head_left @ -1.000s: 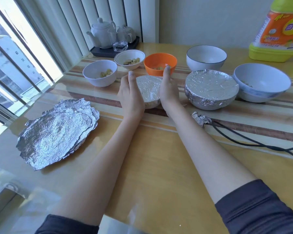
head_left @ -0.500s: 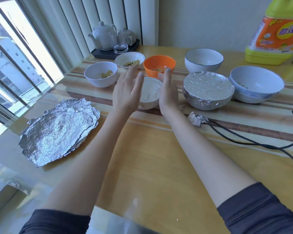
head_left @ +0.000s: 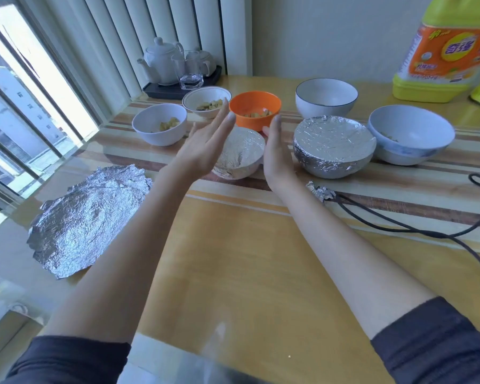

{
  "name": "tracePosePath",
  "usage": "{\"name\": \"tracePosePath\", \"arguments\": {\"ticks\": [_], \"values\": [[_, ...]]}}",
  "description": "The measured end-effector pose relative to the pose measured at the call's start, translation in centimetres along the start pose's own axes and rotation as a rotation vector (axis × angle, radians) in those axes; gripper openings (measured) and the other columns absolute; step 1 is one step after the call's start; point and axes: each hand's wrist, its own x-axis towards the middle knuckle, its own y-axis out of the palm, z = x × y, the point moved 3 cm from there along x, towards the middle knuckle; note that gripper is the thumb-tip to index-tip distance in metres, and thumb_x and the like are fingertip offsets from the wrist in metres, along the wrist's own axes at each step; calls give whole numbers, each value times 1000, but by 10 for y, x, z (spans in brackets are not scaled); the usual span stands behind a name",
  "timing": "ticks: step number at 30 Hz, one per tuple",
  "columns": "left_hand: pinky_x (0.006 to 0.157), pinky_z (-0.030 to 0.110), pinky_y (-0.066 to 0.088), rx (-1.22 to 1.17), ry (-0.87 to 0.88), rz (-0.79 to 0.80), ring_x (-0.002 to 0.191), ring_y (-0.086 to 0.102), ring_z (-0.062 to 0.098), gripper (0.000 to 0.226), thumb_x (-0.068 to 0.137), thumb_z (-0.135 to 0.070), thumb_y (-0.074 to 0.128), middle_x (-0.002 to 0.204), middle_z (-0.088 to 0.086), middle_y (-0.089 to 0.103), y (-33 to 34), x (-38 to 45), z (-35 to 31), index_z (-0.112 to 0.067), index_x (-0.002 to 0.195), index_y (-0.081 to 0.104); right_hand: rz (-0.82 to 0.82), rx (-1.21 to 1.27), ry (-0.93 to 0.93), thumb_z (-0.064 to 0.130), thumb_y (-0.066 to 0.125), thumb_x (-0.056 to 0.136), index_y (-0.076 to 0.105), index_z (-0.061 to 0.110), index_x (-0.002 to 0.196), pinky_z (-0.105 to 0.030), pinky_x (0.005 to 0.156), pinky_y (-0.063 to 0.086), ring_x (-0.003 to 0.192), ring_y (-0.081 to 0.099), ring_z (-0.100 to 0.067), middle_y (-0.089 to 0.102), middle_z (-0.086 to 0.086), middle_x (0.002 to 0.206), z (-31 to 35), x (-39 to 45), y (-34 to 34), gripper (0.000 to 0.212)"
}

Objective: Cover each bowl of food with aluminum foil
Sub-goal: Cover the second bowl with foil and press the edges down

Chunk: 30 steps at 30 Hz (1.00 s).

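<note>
A small foil-covered bowl (head_left: pixel 240 153) is sitting near the middle of the table (head_left: pixel 247 259), on its striped band, between the person's two hands. The left hand (head_left: pixel 205 145) is hovering just left of the bowl and above it, fingers straight and spread, palm turned toward the bowl, holding nothing and not touching the foil. The right hand (head_left: pixel 277 153) is standing on edge against the bowl's right side, fingers straight and together; whether the palm is actually pressing the foil cannot be told.

Just to the right, a larger foil-wrapped bowl (head_left: pixel 333 146) is resting on the same band. Toward the table's far edge, uncovered bowls are standing in a loose row: a white bowl (head_left: pixel 159 124) and a rimmed bowl (head_left: pixel 207 102), both holding food pieces, an orange bowl (head_left: pixel 255 109), a dark-rimmed bowl (head_left: pixel 326 98), and a pale blue bowl (head_left: pixel 410 134). A stack of foil sheets (head_left: pixel 88 220) is lying near the table's left edge.
</note>
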Motion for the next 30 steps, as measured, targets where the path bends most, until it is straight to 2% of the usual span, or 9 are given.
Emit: {"name": "tracePosePath", "arguments": {"ticks": [3,7,10,14,16,20,22,26,30], "values": [[121,48,7,79,37,-35,148,18,19,88,79,-77,13,160,0,24,-9,0,-6,-31,153,23,-60,174,106,65,15,94,64,19,97,-44,107,41,117,58,-23,66,-9,117,-6,-8,-16,67],[117,59,8,349,-21,190,148,14,29,91,69,-86,33,162,-1,18,11,6,-19,-47,150,21,63,287,141,50,10,101,57,2,117,-31,106,37,126,49,-20,58,-9,126,-16,-16,-28,69],[111,58,16,478,-53,266,145,11,34,81,80,-72,51,161,-4,13,19,8,-23,-51,149,16,139,324,165,52,8,100,52,8,123,-20,94,39,126,47,-8,57,4,124,-21,-21,-28,67],[110,55,22,436,-21,392,142,11,29,92,58,-74,45,155,-13,17,9,7,-23,-55,145,20,164,361,196,55,13,100,30,7,147,-27,109,31,139,34,-13,35,-7,152,-24,-25,-32,69],[113,57,18,470,25,498,144,10,26,92,54,-72,48,154,-22,14,4,11,-19,-64,140,16,156,324,196,54,17,100,30,9,148,-30,114,28,140,33,-14,34,-5,153,-26,-26,-32,67],[109,64,-15,582,100,605,143,-31,16,110,60,-77,63,154,-27,-22,-5,18,-15,-65,139,-14,44,165,121,62,27,91,38,14,145,-42,118,23,140,32,-14,35,0,153,-26,-15,-28,73],[111,60,-18,387,109,492,143,-30,14,104,58,-87,44,156,-18,-24,-10,11,-16,-60,142,-12,10,142,89,60,26,90,38,15,145,-41,118,23,141,31,-14,35,0,153,-24,-5,-25,72],[120,48,5,19,73,-54,149,13,16,64,96,-62,23,159,-2,25,-7,-4,-8,-31,150,32,31,76,22,46,21,102,48,12,137,-29,107,30,132,42,-18,48,-5,143,-11,9,-10,55],[98,33,32,69,-4,-90,127,48,25,58,101,-47,19,134,7,58,9,1,-2,-18,126,62,75,135,25,51,20,101,50,10,137,-32,110,33,131,44,-21,50,-8,141,-11,9,16,62]]}}
